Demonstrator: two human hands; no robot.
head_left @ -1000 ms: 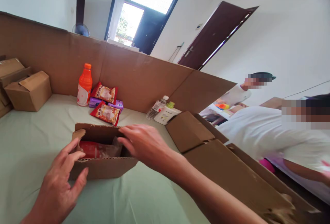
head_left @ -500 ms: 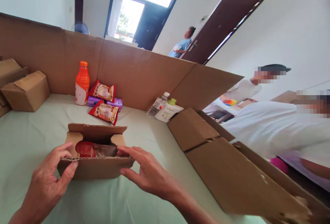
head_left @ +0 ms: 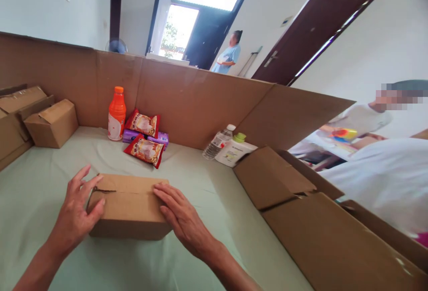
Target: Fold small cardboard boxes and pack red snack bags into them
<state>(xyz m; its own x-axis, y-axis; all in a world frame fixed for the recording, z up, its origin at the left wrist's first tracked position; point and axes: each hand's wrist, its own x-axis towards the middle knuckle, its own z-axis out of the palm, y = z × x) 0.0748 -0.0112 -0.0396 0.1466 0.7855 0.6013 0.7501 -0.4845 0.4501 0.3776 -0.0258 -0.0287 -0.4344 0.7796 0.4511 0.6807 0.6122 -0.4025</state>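
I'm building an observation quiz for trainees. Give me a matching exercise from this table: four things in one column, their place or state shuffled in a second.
1 cardboard box
2 orange bottle
3 water bottle
4 front snack packet

A upright near the cardboard wall
B shut, between the left hand and right hand
C just before a purple pack
D beside a white bottle with green cap

Pairs: 1-B, 2-A, 3-D, 4-C

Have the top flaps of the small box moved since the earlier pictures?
Yes. Against the walls of the small box, the top flaps folded down and shut; left hand and right hand rest on it.
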